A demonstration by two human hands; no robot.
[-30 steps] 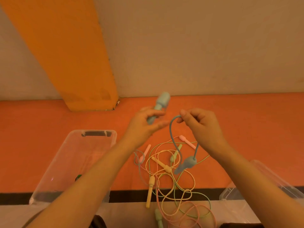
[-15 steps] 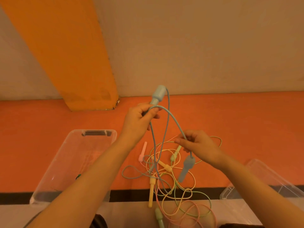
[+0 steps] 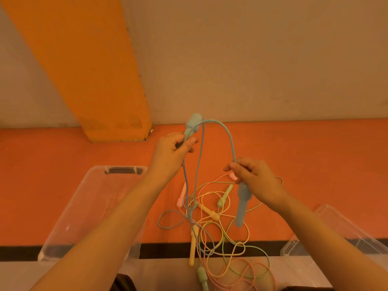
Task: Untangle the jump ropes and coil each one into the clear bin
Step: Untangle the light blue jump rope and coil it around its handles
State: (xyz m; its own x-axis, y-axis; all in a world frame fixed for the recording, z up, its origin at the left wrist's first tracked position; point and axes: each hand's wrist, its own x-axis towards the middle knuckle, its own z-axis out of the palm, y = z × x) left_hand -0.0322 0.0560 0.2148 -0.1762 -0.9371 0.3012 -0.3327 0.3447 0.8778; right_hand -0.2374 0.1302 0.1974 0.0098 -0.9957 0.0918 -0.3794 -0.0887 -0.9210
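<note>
Head view: our left hand [image 3: 170,152] grips one rounded blue handle [image 3: 194,122]; our right hand [image 3: 255,181] pinches the thin blue cord [image 3: 228,139] above the pastel tangle [image 3: 220,234], right of the clear plastic bin [image 3: 69,215].

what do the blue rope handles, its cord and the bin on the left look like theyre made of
Blue handles: probably matte moulded plastic or silicone; smooth, rounded, no glare.
Blue cord: likely thin PVC or rubber; it arcs springily between the left hand and right hand and loops loosely below.
Clear bin: transparent rigid plastic, glossy; the orange surface shows through its walls.
</note>
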